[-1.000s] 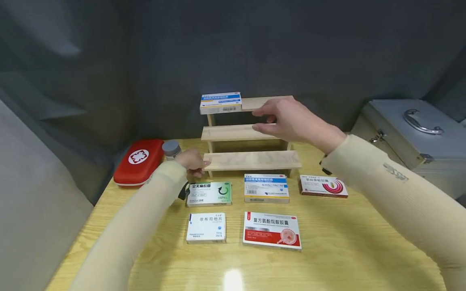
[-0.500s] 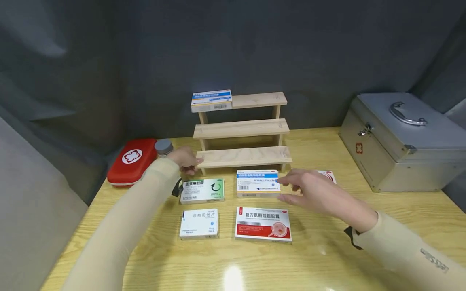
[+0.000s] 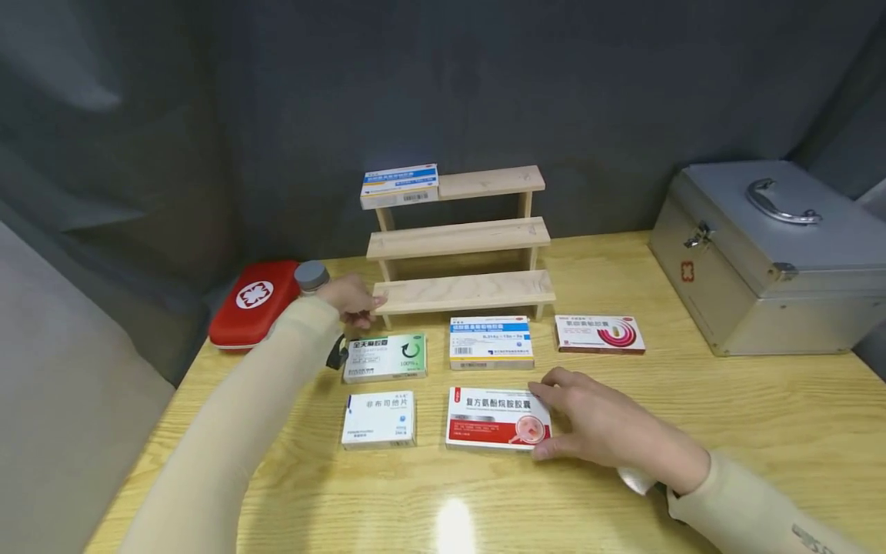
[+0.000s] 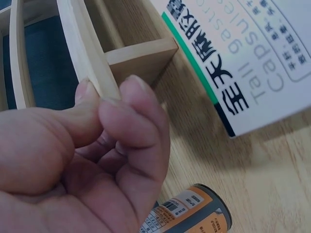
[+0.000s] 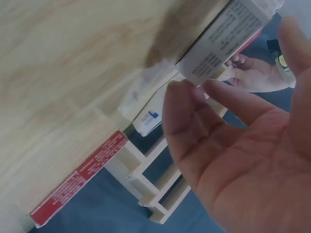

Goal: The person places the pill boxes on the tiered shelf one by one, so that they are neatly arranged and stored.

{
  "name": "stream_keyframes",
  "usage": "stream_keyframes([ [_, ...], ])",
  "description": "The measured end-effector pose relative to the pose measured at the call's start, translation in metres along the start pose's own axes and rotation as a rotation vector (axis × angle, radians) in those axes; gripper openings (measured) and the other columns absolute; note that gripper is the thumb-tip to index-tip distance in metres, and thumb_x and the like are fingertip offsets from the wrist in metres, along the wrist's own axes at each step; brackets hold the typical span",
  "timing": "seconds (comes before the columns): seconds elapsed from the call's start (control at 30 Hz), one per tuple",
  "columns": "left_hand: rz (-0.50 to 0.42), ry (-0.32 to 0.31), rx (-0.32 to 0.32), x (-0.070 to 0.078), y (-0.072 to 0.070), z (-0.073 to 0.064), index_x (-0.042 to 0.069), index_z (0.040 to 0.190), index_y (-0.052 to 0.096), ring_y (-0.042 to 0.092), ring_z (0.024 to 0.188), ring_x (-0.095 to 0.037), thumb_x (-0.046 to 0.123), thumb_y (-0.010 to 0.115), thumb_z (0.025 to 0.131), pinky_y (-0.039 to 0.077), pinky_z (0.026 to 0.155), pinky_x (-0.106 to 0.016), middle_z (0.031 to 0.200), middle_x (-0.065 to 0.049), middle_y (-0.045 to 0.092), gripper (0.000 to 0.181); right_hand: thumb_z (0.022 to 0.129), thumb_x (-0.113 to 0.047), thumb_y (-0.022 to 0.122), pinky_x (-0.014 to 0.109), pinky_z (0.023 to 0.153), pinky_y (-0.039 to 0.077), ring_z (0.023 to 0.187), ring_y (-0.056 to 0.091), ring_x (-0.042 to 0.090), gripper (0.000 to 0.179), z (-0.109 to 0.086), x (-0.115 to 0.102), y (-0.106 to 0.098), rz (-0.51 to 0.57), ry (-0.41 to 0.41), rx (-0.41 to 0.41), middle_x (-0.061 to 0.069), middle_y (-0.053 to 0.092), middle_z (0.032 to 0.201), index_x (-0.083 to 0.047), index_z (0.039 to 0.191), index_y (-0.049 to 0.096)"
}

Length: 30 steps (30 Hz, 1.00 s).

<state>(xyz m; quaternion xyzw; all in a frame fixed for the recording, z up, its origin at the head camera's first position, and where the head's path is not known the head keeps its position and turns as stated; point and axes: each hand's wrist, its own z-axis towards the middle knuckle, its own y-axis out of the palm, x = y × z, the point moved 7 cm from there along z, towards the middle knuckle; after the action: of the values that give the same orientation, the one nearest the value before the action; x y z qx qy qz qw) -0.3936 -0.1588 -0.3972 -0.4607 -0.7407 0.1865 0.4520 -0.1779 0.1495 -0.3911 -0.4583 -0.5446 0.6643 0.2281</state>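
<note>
My left hand [image 3: 348, 298] pinches the left end of the lowest board of a three-tier wooden display rack [image 3: 467, 291]; thumb and index finger clasp the board [image 4: 82, 43] in the left wrist view. My right hand [image 3: 601, 419] is at the right end of a red-and-white medicine box [image 3: 487, 419], with fingertips by its far corner and thumb by its near corner. The right wrist view shows the fingers of this hand [image 5: 233, 141] extended beside that box [image 5: 221, 43]; contact is hard to tell. A blue-and-white medicine box [image 3: 400, 187] lies on the top tier's left.
On the table lie a green-and-white box [image 3: 384, 358], a white box [image 3: 378, 420], another blue-and-white box [image 3: 491, 343] and a maroon-edged box [image 3: 599, 334]. A red first-aid case [image 3: 254, 304] and grey-capped bottle [image 3: 311, 275] stand left, a silver metal case [image 3: 775, 254] right.
From in front of the rack, my right hand has come down and toward me, past the blue-and-white box, to the red-and-white box. The left hand keeps its hold on the rack.
</note>
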Motion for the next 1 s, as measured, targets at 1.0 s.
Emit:
stream_keyframes([
  [1.0, 0.01, -0.011, -0.016, 0.002, -0.001, -0.002, -0.004, 0.092, 0.068, 0.061, 0.063, -0.013, 0.034, 0.059, 0.1, 0.054, 0.067, -0.028, 0.078, -0.009, 0.064, 0.041, 0.063, -0.044, 0.091, 0.038, 0.071, 0.052, 0.071, 0.049, 0.011, 0.069, 0.016, -0.013, 0.002, -0.056, -0.091, -0.006, -0.002, 0.051, 0.092, 0.001, 0.11, 0.066],
])
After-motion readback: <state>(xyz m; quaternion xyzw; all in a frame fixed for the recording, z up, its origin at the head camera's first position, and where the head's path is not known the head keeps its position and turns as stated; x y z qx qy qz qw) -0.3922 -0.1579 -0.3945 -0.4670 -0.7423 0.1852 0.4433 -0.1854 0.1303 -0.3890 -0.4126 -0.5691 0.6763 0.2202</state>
